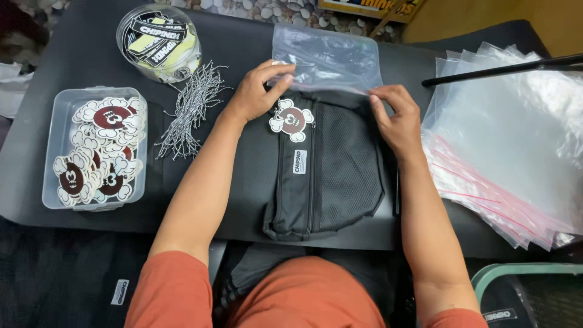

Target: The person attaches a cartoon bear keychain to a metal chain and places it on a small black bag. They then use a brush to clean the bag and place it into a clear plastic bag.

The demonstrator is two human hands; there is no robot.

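Black pouch bag [328,176] lies flat at the middle of the dark desk [79,61], just in front of the person's torso, long axis running away from the body; zip compartments on its left half, a mesh panel on its right half. Clear zip-seal plastic bag [325,58] sits at the far end of the pouch, its open mouth meeting the pouch's top edge; whether that edge is already inside the mouth, cannot tell. Left hand [258,91]: fingers [282,71] pinched on the near-left corner of the plastic bag's mouth. Flower-shaped white and maroon hang tag [290,120] lies on the pouch's upper left corner, just below that hand. Right hand [398,118]: fingers [381,96] closed on the near-right edge of the plastic bag's mouth, palm resting against the pouch's right side. Both forearms extend from orange sleeves [170,291]. Left of the pouch: a loose bundle of silver ball chains [188,109] on the desk, well apart from the left hand. Far left: a rectangular clear plastic tub [57,109] filled with more of the same flower-shaped tags. Behind it, a round clear container [159,42] holding black, white and yellow labels. Right of the pouch: a fanned stack of empty clear zip-seal bags [510,146] with red seal lines along the near edges. A thin black rod [504,70] crosses over that stack at the far right. Green rim of a basket [522,270] shows at the lower right corner.
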